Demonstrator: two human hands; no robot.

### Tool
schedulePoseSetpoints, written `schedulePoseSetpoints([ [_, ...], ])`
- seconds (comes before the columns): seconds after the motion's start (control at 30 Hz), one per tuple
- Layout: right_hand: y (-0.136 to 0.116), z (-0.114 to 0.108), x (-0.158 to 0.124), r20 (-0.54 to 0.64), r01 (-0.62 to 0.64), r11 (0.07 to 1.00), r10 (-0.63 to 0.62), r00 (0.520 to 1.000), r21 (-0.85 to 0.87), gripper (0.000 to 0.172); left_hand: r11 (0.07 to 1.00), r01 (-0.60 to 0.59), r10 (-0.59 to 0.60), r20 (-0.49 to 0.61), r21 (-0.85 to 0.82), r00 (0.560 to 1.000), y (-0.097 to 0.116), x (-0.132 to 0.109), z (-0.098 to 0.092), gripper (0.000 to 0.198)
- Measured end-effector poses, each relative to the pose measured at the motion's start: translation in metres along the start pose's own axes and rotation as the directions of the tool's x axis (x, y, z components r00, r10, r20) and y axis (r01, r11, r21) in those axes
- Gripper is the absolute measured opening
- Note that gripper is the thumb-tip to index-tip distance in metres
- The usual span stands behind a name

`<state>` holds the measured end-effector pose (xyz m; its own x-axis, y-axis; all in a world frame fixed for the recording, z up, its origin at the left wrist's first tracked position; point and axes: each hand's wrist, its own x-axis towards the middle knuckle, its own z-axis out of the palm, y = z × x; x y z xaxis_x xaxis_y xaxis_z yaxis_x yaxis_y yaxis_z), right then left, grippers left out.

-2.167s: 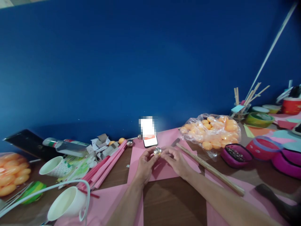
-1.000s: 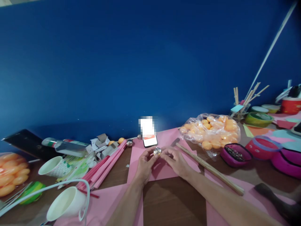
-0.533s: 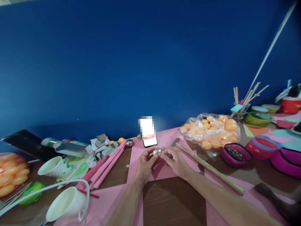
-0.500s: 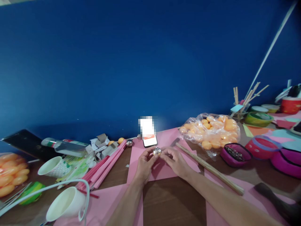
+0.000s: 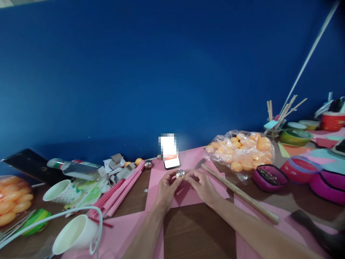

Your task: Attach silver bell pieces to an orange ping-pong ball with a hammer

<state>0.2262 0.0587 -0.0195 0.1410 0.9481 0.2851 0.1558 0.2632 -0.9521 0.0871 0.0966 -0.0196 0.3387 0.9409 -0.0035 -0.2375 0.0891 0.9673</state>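
Observation:
Between the thumb and fingers of my left hand [image 5: 167, 187] is a small ball [image 5: 180, 174], its top covered in shiny silver pieces with a little orange showing below. My right hand [image 5: 201, 183] is closed in a pinch at the ball's right side, fingertips touching or nearly touching it; whatever lies between them is too small to make out. Both hands are above a pink paper sheet [image 5: 155, 196]. A lit phone [image 5: 171, 162] leans just beyond them. A similar silver-covered ball [image 5: 148, 164] sits to the left, by a bundle of pink strips [image 5: 125, 190].
A clear bag of orange balls [image 5: 239, 153] lies right, beside a long wooden stick [image 5: 242, 196]. Nearer are a purple container [image 5: 270, 178] of small metallic bits and a dark-handled tool [image 5: 309, 225]. White cups [image 5: 75, 235], a clear bottle [image 5: 78, 169] and a white cable [image 5: 72, 209] crowd the left.
The ball has turned or tilted slightly in my fingers, and my right fingertips have shifted a little at its side. Everything else stays put.

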Motion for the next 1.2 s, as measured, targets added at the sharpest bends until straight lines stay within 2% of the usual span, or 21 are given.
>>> schedulePoseSetpoints([
  [0.27, 0.0016, 0.0015, -0.0006, -0.077, -0.031, 0.999, 0.029, 0.997, -0.030, 0.014, 1.000, -0.010, 0.009, -0.021, -0.015, 1.000, -0.0023, 0.0000, 0.0013, 0.041],
  [0.87, 0.0019, 0.0024, -0.0008, -0.126, -0.046, 0.997, 0.038, 0.991, -0.061, 0.012, 0.997, -0.045, 0.045, -0.003, 0.060, 0.999, 0.0020, -0.0038, 0.0043, 0.036],
  [1.07, 0.0020, 0.0005, 0.0019, -0.116, -0.003, 0.999, -0.003, 0.993, -0.053, 0.018, 1.000, 0.014, -0.014, 0.006, 0.019, 1.000, -0.0015, -0.0028, 0.0018, 0.040],
  [1.2, -0.0014, 0.0000, 0.0033, -0.079, -0.014, 1.000, 0.016, 0.997, 0.021, 0.019, 1.000, 0.014, -0.013, 0.011, -0.018, 1.000, -0.0027, -0.0011, 0.0006, 0.040],
])
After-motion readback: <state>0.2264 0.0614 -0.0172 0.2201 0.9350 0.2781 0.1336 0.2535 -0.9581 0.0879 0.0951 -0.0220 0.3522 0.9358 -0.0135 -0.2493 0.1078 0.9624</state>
